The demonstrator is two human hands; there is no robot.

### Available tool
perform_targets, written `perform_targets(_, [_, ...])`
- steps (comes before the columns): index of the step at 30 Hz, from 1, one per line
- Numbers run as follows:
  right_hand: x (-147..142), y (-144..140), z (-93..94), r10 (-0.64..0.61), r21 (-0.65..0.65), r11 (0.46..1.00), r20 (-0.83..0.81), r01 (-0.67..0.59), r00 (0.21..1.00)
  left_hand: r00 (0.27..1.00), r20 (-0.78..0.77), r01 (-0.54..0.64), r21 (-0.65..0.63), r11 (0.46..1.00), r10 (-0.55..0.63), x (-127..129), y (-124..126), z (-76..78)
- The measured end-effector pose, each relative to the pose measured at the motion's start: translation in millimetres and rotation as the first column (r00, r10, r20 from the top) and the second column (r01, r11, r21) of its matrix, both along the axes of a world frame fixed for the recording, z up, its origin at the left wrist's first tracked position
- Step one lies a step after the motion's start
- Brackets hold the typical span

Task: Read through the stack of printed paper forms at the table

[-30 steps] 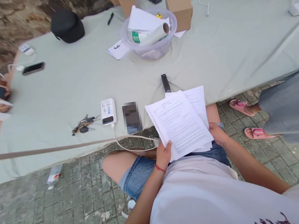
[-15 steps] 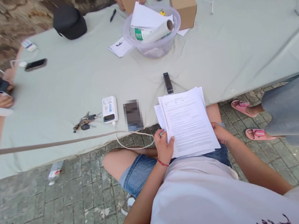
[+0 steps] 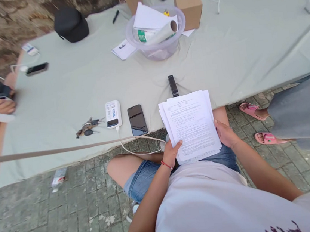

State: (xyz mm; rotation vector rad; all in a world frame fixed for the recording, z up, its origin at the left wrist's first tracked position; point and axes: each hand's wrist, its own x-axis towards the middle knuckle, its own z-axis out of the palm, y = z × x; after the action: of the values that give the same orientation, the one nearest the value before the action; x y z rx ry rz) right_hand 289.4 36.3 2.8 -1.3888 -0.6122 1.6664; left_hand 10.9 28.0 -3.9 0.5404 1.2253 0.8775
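A stack of printed papers [image 3: 191,126] lies over my lap, its far edge resting at the table's front edge. My left hand [image 3: 172,152] grips the left side, thumb on top and the fingers hidden underneath. On the right side my right hand [image 3: 225,133] holds the edge, with its thumb at the margin and the other fingers partly hidden. The sheets are slightly fanned at the left and top. Just beyond them a black stapler [image 3: 173,86] lies on the table. To the left are a dark phone [image 3: 137,120] and a white power bank [image 3: 113,114] with a cable.
Keys [image 3: 88,127] lie left of the power bank. A clear plastic basin [image 3: 161,51] holds papers and a roll, beside a cardboard box [image 3: 188,8]. A black case [image 3: 70,24] stands at the back. Other people's hands work around the table; someone in pink sandals [image 3: 269,138] stands at right.
My left hand has slid its fingers under the stack, and the papers have shifted slightly left and grown more even. My right hand has moved a little up along the edge.
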Motion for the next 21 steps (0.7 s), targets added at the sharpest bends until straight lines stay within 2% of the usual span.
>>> perform_targets(2, [-1.3, 0.2, 1.8, 0.060, -0.036, 0.998, 0.016, -0.060, 0.998, 0.999, 0.047, -0.001, -0.041, 0.999, 0.003, 3.5, 0.1, 0.0])
perform_targets(5, [2.0, -0.1, 4.9, 0.155, -0.110, 0.982, 0.021, -0.151, 0.988, 0.991, 0.110, -0.068, -0.103, 0.992, 0.079, 1.5, 3.8, -2.9])
perform_targets(8, [8.0, 0.7, 7.1, 0.216, -0.095, 0.972, 0.005, -0.214, 0.976, 0.979, 0.125, -0.145, -0.121, 0.982, 0.160, -6.3, 9.9, -3.4])
perform_targets(11, [6.2, 2.2, 7.8, 0.259, -0.062, 0.964, -0.021, -0.260, 0.966, 0.980, 0.177, -0.071, -0.111, 0.991, 0.090, -8.3, 13.9, 0.7])
perform_targets(13, [-1.8, 3.1, 8.0, 0.244, -0.059, 0.967, -0.074, -0.249, 0.967, 0.977, 0.215, 0.014, -0.104, 0.995, 0.009, -3.9, 14.5, 3.5])
perform_targets(15, [-12.3, 4.1, 8.2, 0.202, -0.072, 0.974, -0.126, -0.212, 0.971, 0.977, 0.214, 0.048, -0.104, 0.993, -0.025, 2.2, 14.1, 5.0])
perform_targets(19, [-22.3, 11.8, 11.5, 0.096, -0.104, 0.989, -0.078, -0.104, 0.992, 0.994, 0.111, -0.001, -0.048, 0.999, 0.006, 6.6, 16.5, 8.3])
perform_targets(21, [-18.9, 21.3, 17.9, 0.075, -0.051, 0.996, -0.015, -0.075, 0.997, 0.999, 0.035, 0.003, 0.037, 0.999, -0.005, 4.2, 23.1, 14.3])
